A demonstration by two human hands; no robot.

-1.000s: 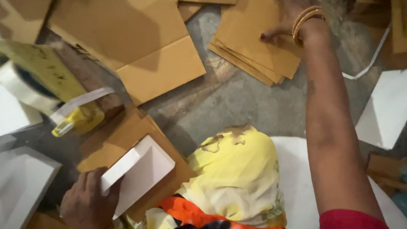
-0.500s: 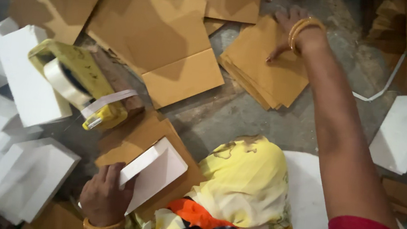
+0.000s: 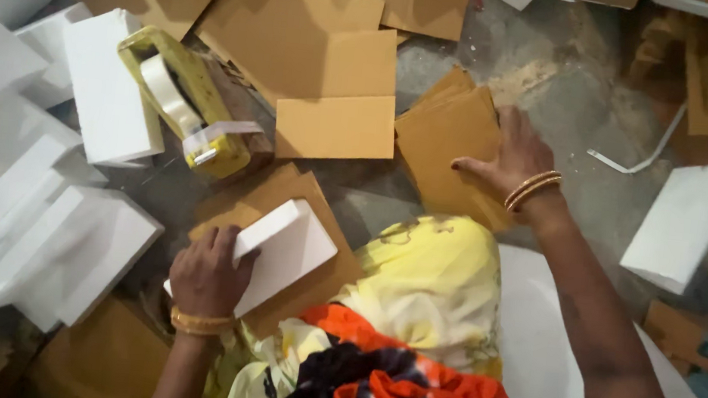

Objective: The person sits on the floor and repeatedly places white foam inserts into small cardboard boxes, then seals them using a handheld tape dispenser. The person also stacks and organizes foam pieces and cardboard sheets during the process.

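White foam blocks [image 3: 34, 194] lie heaped along the left edge of the floor [image 3: 504, 75], and just right of them a yellow tape dispenser [image 3: 186, 105] rests tilted, its loose tape end hanging toward the middle. Below it the left hand [image 3: 208, 276] presses on a white foam slab [image 3: 284, 249] – fingers curled together over the slab's near-left edge, thumb along the side – which sits on a brown cardboard sheet [image 3: 302, 194]. That hold looks the same as half a second ago. Right of centre, the right hand [image 3: 514, 158] has come back from its far reach and now lies flat, fingers spread, on a stack of brown cardboard pieces [image 3: 451, 135], which sits closer to the knees than before – so it seems the stack, or its top sheet, is being drawn in beside the slab. Another foam block [image 3: 685, 222] lies near the floor's right edge.
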